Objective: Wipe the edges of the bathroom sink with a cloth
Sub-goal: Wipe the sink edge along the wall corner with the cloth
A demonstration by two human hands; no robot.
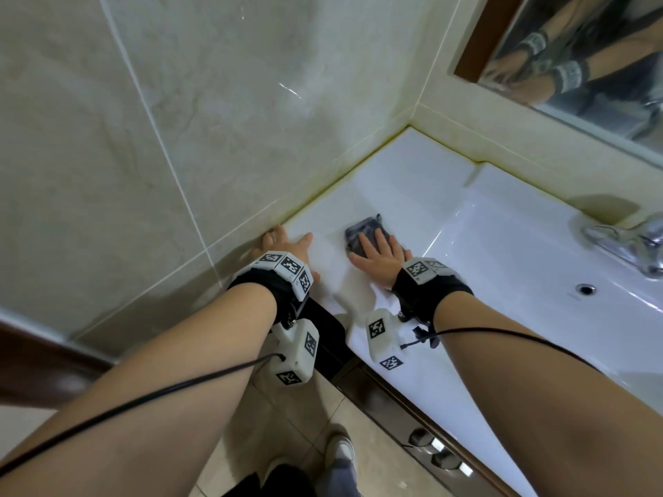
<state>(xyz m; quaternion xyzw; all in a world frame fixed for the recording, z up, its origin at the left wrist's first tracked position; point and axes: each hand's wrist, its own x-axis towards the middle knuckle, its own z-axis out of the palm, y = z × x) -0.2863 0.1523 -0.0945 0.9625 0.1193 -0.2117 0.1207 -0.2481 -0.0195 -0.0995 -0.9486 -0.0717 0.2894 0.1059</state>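
Head view: right hand [380,258] lies flat on the cloth [360,234], fingers straight and pressing down, not curled round it. The cloth sits on the sink's left ledge [401,174], between the wall joint and the basin drop-off. Left hand [283,243] is spread and empty, with its fingertips at the seam where ledge meets wall tile [161,138]. It looks like a brace.

Handling, my read:
- The cloth is small, dark, soft and limp, and looks light. It is bunched under the palm, so it will fold or roll if pushed from one corner.
- Best hold is the flat palm over its middle, as now. For the seam and corner, I'd pinch a fold over the fingertips.
- The ledge is glossy glazed white. It is likely slick, more so if wet, so the cloth will slide easily and so may the bracing hand.
- The yellowed line along the wall joint probably needs more pressure than the flat ledge.

Count:
- cloth: one
- sink: one
- tap [631,245]: one, at the right edge
- round hole in the basin [586,289]: one
- mirror [592,48]: one, partly in view
- hands: two
- marker wristbands [287,269]: two, each with a hanging tag box and a cable
- cabinet knobs [419,437] under the counter: two visible
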